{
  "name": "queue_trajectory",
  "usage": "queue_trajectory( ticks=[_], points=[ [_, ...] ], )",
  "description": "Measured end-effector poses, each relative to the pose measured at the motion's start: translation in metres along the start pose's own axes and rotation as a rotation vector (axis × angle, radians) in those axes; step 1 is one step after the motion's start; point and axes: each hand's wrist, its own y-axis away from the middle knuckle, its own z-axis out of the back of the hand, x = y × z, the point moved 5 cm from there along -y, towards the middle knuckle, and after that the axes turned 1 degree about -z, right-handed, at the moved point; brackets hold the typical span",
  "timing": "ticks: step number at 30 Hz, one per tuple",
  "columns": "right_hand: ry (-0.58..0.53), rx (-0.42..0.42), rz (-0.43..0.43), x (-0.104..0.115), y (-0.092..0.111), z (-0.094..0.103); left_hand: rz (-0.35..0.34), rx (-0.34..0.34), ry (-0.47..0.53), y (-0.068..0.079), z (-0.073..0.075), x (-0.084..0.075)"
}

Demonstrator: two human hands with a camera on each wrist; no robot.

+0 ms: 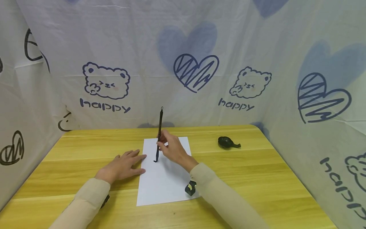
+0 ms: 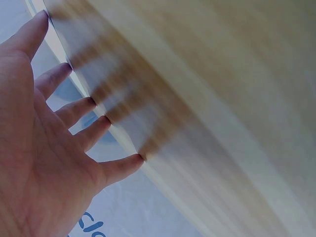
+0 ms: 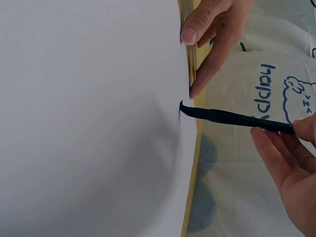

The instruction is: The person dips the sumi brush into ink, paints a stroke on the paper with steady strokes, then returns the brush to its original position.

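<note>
My right hand (image 1: 171,148) pinches a dark calligraphy brush (image 1: 159,127) between thumb and fingers, its shaft nearly upright with a hanging loop on top. The brush's bent black tip (image 3: 183,107) meets a white sheet of paper (image 1: 163,187), and a small black mark shows there in the head view. At the sheet's left side, my left hand (image 1: 123,167) lies with spread fingers, its thumb and fingertips on the paper's edge. The left wrist view shows those fingers (image 2: 81,106) fairly straight, touching down with nothing gripped.
A small dark rounded object with a short narrow end (image 1: 226,142) sits on the yellow wood-grain table (image 1: 257,178), right of the paper. White cloth (image 1: 148,63) printed with bears and hearts hangs behind the table and along both sides.
</note>
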Motion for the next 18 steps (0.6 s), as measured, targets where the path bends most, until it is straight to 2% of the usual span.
queue_trajectory(
  ticks=[18],
  points=[
    [0.004,-0.007,-0.028,-0.0006,0.0007,0.0022,0.001,-0.002,-0.006,-0.0017,-0.0018,0.0018]
  ],
)
